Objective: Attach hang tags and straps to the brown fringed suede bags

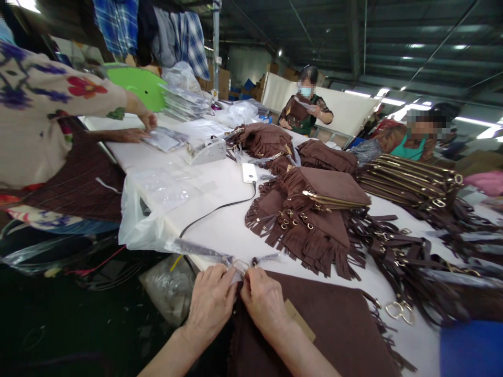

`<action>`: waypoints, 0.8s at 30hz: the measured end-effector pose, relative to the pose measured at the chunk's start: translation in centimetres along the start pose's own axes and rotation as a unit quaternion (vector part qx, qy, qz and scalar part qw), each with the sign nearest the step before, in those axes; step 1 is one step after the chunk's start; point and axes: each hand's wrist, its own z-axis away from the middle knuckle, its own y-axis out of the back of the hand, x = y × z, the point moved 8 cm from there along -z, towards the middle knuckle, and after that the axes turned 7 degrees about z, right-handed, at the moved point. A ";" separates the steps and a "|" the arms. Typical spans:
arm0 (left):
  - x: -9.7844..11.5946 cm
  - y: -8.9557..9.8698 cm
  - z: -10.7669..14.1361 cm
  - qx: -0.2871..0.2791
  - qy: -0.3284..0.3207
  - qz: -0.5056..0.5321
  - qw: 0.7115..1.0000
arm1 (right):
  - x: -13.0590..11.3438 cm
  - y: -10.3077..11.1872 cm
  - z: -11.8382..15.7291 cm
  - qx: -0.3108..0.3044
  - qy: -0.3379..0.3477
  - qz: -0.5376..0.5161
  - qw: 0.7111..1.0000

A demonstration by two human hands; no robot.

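Side by side at the table's near edge, my left hand (212, 296) and my right hand (265, 296) pinch at a metal ring (240, 266) wrapped in clear plastic. Both hands have their fingers closed on this small wrapped piece. A plastic-wrapped strap (200, 250) runs off to the left from it. Beneath my right hand and forearm lies a dark brown suede bag (334, 319) with fringe along its right side. A tan tag (301, 319) shows beside my right wrist.
Fringed brown bags (314, 220) and straps (408, 262) are piled ahead and right. A white device (249, 173) with a black cable lies mid-table. Plastic bags (145, 209) hang over the left edge. A person's floral sleeve (90, 94) reaches in from the left; two people stand beyond.
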 end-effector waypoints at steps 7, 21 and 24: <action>0.3 -0.5 -1.9 -0.027 0.028 0.035 0.999 | 0.8 -0.1 -0.1 0.007 -0.024 -0.028 0.999; 3.1 -1.1 -2.9 0.045 -0.092 0.015 0.995 | 3.0 -0.6 -0.1 -0.027 -0.090 -0.042 0.995; 3.7 -1.3 -3.4 0.041 -0.156 0.015 0.987 | 3.4 -0.7 -0.2 -0.043 -0.100 -0.039 0.993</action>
